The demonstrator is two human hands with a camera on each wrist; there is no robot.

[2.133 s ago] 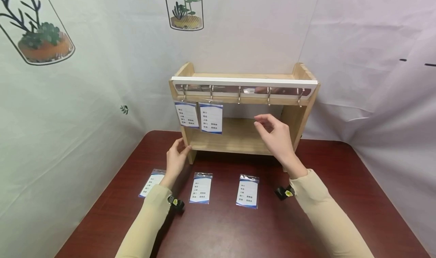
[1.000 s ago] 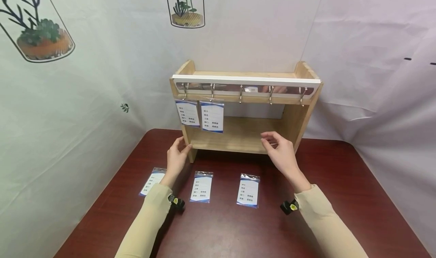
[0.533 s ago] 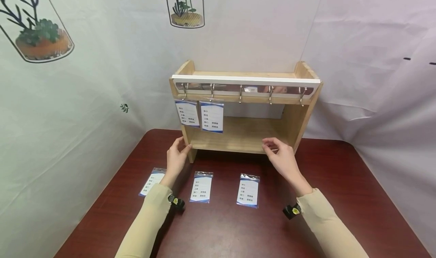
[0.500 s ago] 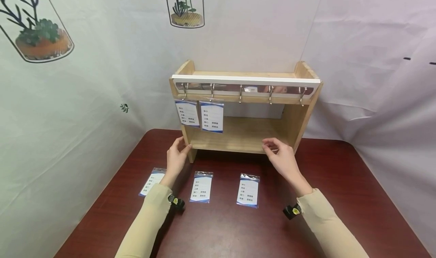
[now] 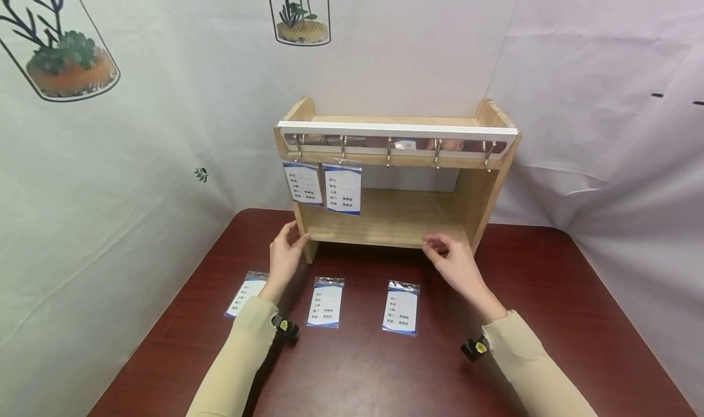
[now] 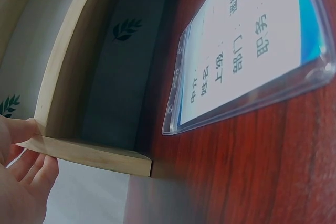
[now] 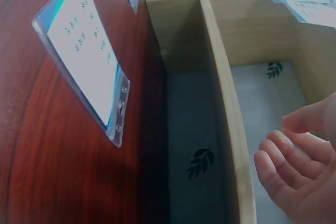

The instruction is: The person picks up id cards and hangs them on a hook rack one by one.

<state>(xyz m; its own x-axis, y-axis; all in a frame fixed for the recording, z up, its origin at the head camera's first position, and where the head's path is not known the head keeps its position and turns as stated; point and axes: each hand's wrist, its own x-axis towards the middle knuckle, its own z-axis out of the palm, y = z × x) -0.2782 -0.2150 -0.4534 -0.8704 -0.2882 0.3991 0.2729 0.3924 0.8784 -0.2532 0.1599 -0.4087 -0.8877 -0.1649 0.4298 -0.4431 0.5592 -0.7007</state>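
Observation:
A small wooden shelf [image 5: 385, 218] stands on the table, with a row of metal hooks along its white front rail [image 5: 396, 128]. My left hand [image 5: 285, 253] grips the lower left corner of the shelf, thumb in front and fingers on the outer side. My right hand [image 5: 453, 261] hovers by the right part of the lower board, fingers loosely bent around nothing. From the two leftmost hooks hang two clear-sleeved badge cards, a left card [image 5: 303, 184] and a right card [image 5: 343, 189]. The middle hook [image 5: 389, 153] and those right of it are bare.
On the dark red table [image 5: 363, 374] lie three more badge cards: a left card [image 5: 245, 295] partly behind my left forearm, a middle card [image 5: 326, 302] and a right card [image 5: 401, 308]. White fabric walls [image 5: 165, 160] with plant prints enclose the table.
My right hand has come down from just below the hooks to the height of the lower board. The left hand keeps its hold on the shelf, and the cards have not moved.

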